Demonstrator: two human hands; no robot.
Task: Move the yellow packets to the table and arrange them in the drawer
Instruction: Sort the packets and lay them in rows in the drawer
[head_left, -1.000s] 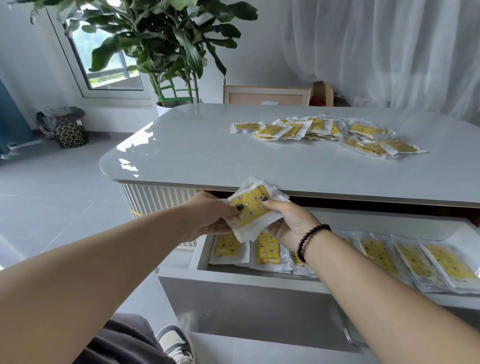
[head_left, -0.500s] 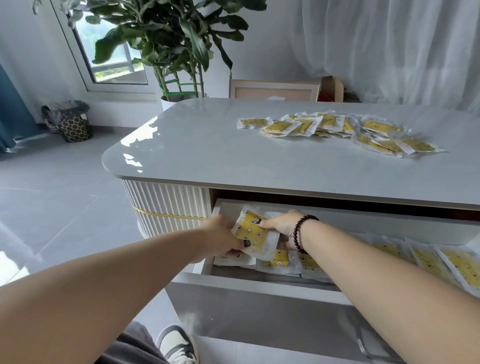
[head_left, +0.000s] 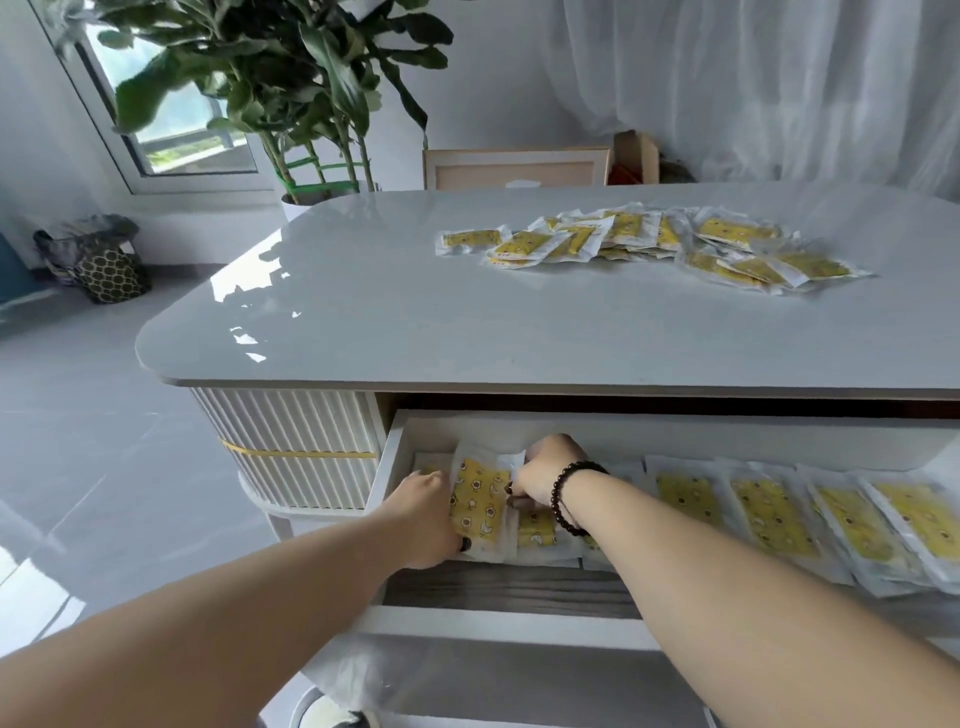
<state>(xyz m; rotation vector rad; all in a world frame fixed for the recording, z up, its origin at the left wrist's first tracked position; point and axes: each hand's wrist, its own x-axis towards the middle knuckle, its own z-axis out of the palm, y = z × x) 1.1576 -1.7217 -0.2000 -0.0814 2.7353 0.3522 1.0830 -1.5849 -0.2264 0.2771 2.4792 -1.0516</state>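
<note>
Both my hands are inside the open drawer (head_left: 498, 626) of the white table (head_left: 415, 332). Between them stands a yellow packet (head_left: 478, 506) in clear wrap, at the drawer's left end. My left hand (head_left: 423, 519) grips its left edge, thumb at the lower corner. My right hand (head_left: 545, 475), with a dark bead bracelet, pinches its right edge. A row of several yellow packets (head_left: 774, 514) lies overlapping along the drawer to the right. On the tabletop at the back lies a loose pile of several more packets (head_left: 649, 244).
A potted plant (head_left: 291, 93) stands behind the table's left corner, with a picture frame (head_left: 514, 166) and a cardboard box (head_left: 636, 161) on the floor behind. A patterned bag (head_left: 104, 265) sits by the window wall. Grey tile floor lies to the left.
Both hands have carried the packet from above the drawer's front down into its left end. The camera has moved closer and tilted down.
</note>
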